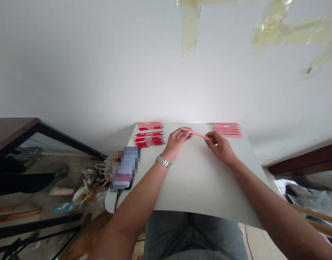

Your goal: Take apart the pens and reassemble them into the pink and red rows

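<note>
close to the far edge [176,124], both hands [178,141] [218,146] pinch a pink pen [194,133]

Silver link wristwatch [163,161], blue-grey jeans [191,234]

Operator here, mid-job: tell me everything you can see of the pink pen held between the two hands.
The pink pen is slim and straight, with a smooth, plastic-looking barrel. It lies almost level, sloping slightly down toward the right hand in this view. The fingers of the left hand grip one end, and the right hand's fingertips pinch the other. Any clip or tip is hidden or too small to tell.
</note>
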Action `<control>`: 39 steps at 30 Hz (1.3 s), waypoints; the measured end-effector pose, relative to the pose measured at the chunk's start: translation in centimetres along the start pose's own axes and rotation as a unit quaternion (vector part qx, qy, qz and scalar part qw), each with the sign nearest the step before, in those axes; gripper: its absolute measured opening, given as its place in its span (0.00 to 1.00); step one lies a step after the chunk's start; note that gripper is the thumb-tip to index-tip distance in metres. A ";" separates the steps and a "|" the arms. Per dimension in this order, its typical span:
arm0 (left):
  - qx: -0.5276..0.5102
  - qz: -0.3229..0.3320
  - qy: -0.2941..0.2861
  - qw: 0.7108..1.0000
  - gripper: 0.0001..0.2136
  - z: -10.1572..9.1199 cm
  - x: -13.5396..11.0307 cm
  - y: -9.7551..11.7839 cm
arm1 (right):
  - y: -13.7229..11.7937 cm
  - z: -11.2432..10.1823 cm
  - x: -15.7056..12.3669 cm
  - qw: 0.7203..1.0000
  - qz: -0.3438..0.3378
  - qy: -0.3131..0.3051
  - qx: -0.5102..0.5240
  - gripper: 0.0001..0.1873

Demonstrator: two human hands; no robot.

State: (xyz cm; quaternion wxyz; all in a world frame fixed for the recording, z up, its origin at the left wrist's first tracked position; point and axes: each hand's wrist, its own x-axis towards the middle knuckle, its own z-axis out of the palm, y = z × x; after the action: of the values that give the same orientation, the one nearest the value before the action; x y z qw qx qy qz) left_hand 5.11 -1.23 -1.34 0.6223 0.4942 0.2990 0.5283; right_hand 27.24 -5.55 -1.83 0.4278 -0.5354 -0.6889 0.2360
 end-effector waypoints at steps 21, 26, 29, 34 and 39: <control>0.030 0.006 -0.016 0.999 0.17 0.1 -0.2 0.3 | -0.9 -0.3 -0.2 0.999 0.010 -0.040 -0.016 0.22; -0.002 0.000 0.012 1.000 0.17 0.1 0.0 0.0 | -0.9 -0.5 -0.1 1.000 0.000 -0.001 -0.021 0.21; -0.019 0.003 0.025 1.000 0.18 0.0 0.0 0.0 | -0.8 -0.7 0.0 0.999 0.005 0.028 -0.025 0.22; -0.018 0.010 0.044 0.999 0.17 -0.3 0.3 -0.3 | -0.1 -0.3 0.1 0.997 0.018 0.047 0.062 0.21; -0.027 0.004 0.067 0.997 0.18 -0.4 0.5 -0.5 | 0.3 0.2 0.4 0.984 0.039 0.076 0.158 0.24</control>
State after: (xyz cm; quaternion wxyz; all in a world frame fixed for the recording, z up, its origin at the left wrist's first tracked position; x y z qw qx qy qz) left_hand 5.04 -0.63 -1.87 0.6119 0.4420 0.3233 0.5707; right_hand 27.25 -5.06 -2.05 0.5484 -0.5040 -0.5869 0.3174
